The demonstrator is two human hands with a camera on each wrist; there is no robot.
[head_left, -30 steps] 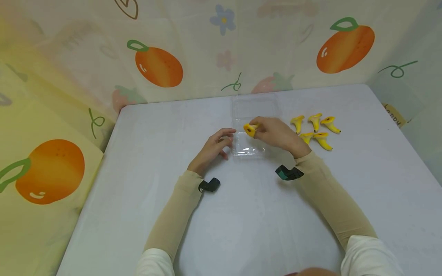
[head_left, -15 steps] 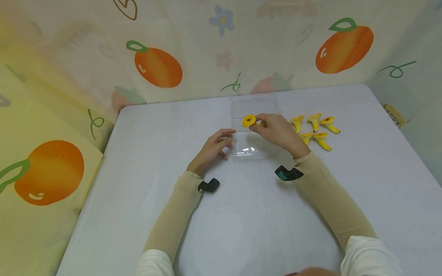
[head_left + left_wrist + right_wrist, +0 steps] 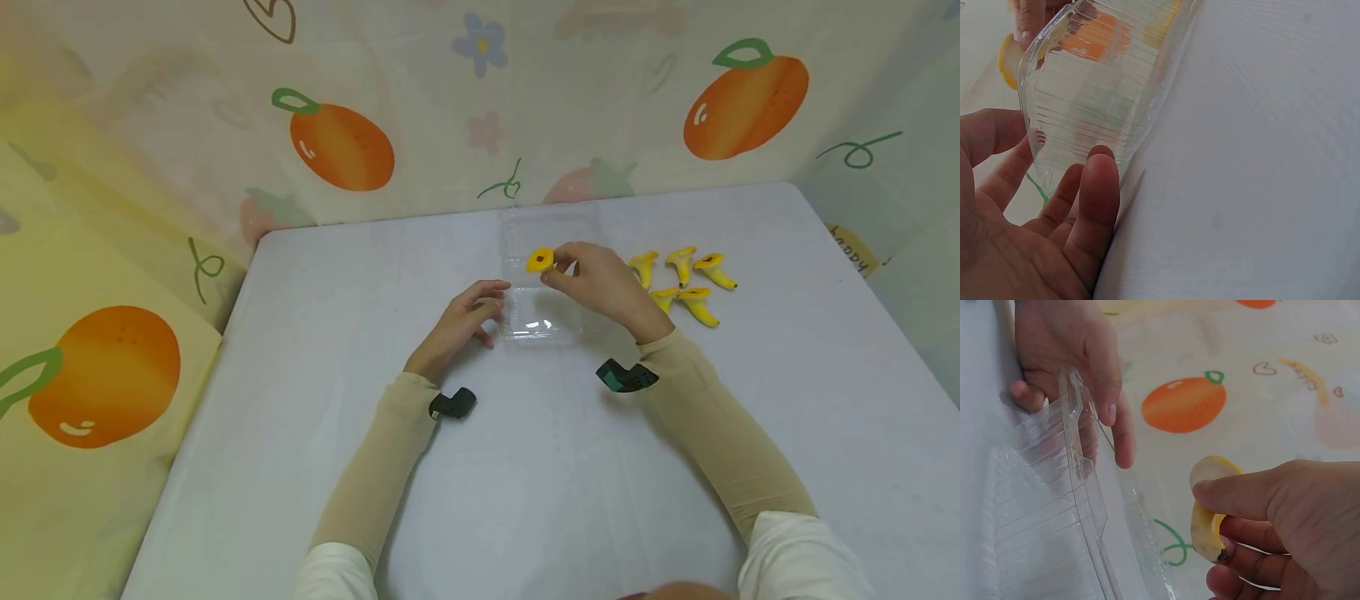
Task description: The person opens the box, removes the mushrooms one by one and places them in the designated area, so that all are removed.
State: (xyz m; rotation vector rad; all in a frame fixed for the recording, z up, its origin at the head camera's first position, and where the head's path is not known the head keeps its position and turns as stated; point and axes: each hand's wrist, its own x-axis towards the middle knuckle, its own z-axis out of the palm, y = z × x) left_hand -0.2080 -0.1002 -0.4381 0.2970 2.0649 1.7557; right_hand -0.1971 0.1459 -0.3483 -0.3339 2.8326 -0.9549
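My right hand (image 3: 600, 282) pinches a banana-shaped toy (image 3: 540, 260), yellow with a flared top, between thumb and fingers. It is held up above a clear plastic clamshell box (image 3: 528, 321), whose lid is folded back toward the wall. In the right wrist view the toy's dark tip (image 3: 1222, 554) points down by the fingers. My left hand (image 3: 456, 327) is at the box's left side, fingers loosely bent. Its fingers touch or lie very near the box rim (image 3: 1027, 103) in the left wrist view; a firm grip is not visible.
Several more banana-shaped toys (image 3: 699, 307) lie on the white table (image 3: 525, 475) to the right of the box, close to my right forearm. A printed fabric wall (image 3: 420, 50) rises behind the table. Dark wrist cameras (image 3: 628, 377) sit on both sleeves.
My right hand has risen slightly and moved away from me with the banana-shaped toy, turning its flared top more toward the camera. The left hand and the box have stayed in place.
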